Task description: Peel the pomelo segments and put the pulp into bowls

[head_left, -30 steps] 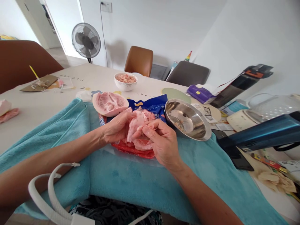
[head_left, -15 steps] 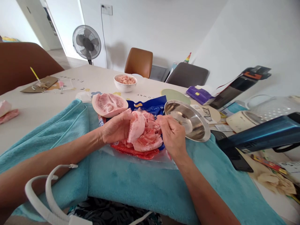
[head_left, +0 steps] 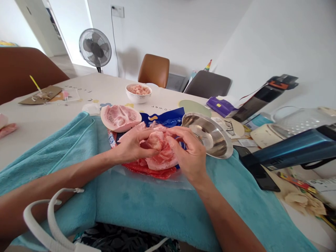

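Note:
My left hand (head_left: 133, 145) is curled around a small piece of pink pomelo flesh (head_left: 155, 140), thumb in front and fingers behind. Across from it, my right hand (head_left: 189, 150) is bent inward with thumb and fingertips at the same piece; whether it pinches anything is hard to see. Both hands are over a heap of pomelo peel and membrane (head_left: 164, 161) on a red and blue plastic bag (head_left: 168, 114). A hollowed pomelo rind (head_left: 120, 118) lies behind my left hand. A steel basin (head_left: 223, 143) stands tilted-looking to the right of my right hand.
A white bowl (head_left: 138, 97) of pomelo flesh stands farther back on the table. Under the bag spreads a teal towel (head_left: 147, 206). At the right are a phone (head_left: 265, 177), a blue bottle (head_left: 294, 148), a dark bottle (head_left: 259, 99) and a purple pack (head_left: 220, 106).
My right hand has come closer to my left, its fingers opening from a closed pinch. The pomelo piece in my left hand has turned, showing its pink flesh.

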Tool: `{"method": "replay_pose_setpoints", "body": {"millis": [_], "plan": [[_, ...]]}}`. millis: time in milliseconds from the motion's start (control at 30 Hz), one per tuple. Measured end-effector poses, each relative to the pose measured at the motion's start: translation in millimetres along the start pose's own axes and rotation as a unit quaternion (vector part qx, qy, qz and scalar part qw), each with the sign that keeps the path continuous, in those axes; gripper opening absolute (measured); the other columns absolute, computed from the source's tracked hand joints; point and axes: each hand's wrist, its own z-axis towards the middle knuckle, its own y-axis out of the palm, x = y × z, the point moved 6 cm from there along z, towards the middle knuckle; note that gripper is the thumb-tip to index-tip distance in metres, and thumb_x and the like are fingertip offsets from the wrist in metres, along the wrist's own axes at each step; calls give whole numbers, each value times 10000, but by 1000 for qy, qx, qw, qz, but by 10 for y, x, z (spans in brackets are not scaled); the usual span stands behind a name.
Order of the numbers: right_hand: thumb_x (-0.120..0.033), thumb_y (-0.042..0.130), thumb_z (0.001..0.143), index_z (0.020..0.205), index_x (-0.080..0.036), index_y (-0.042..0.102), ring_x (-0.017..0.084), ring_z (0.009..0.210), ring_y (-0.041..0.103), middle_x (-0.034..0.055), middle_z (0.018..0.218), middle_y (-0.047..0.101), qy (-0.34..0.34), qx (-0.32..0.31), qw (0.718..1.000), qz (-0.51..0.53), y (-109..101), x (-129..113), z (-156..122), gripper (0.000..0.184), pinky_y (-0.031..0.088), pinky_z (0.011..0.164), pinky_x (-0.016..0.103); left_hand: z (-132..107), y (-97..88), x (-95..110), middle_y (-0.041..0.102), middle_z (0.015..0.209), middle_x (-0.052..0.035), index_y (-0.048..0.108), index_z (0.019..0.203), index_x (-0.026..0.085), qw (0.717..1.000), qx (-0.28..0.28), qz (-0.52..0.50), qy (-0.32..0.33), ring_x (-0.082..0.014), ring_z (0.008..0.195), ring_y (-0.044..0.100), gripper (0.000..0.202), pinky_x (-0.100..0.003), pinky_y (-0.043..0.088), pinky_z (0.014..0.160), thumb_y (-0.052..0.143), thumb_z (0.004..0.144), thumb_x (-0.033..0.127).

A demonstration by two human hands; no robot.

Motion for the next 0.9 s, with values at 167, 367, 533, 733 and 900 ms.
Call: {"method": "replay_pose_setpoints", "body": {"millis": [167, 367, 533, 733, 900], "plan": [[-149, 595, 894, 1016, -215, 670, 167, 949, 672, 59, 1013, 696, -104, -30, 994, -34, 46, -154, -30, 158, 579, 809, 328, -25, 0, 123, 671, 1128, -108, 585, 1247, 161, 972, 31, 174, 154, -213, 1011, 606, 418, -356, 481, 878, 616, 831, 179], [-138, 578, 893, 1024, -208, 660, 180, 959, 679, 68, 981, 689, -159, -47, 984, -65, 73, -160, -48, 169, 573, 853, 342, -39, -57, 165, 670, 1136, -132, 568, 1191, 152, 926, 72, 310, 206, -245, 1027, 595, 346, -421, 480, 903, 624, 858, 225], [-213, 597, 875, 1017, -211, 641, 187, 901, 696, 60, 976, 717, -75, -61, 994, -57, 105, -66, -68, 148, 579, 814, 336, -67, -80, 200, 666, 1119, -125, 570, 1192, 165, 886, 114, 394, 215, -257, 987, 568, 387, -433, 493, 864, 593, 812, 96], [-283, 579, 837, 860, -187, 631, 152, 702, 658, 37, 817, 707, 116, -114, 987, -8, 215, 84, -99, 111, 535, 644, 275, -101, -73, 248, 662, 1081, -141, 564, 1189, 147, 858, 141, 420, 260, -257, 958, 557, 350, -438, 504, 852, 569, 844, 86], [-229, 554, 772, 748, -185, 602, 115, 608, 575, -5, 693, 652, 190, -139, 972, 20, 252, 126, -98, 70, 465, 591, 246, -125, -42, 266, 652, 1097, -156, 547, 1214, 120, 830, 127, 454, 299, -258, 994, 537, 349, -431, 508, 882, 539, 871, 59]]}}
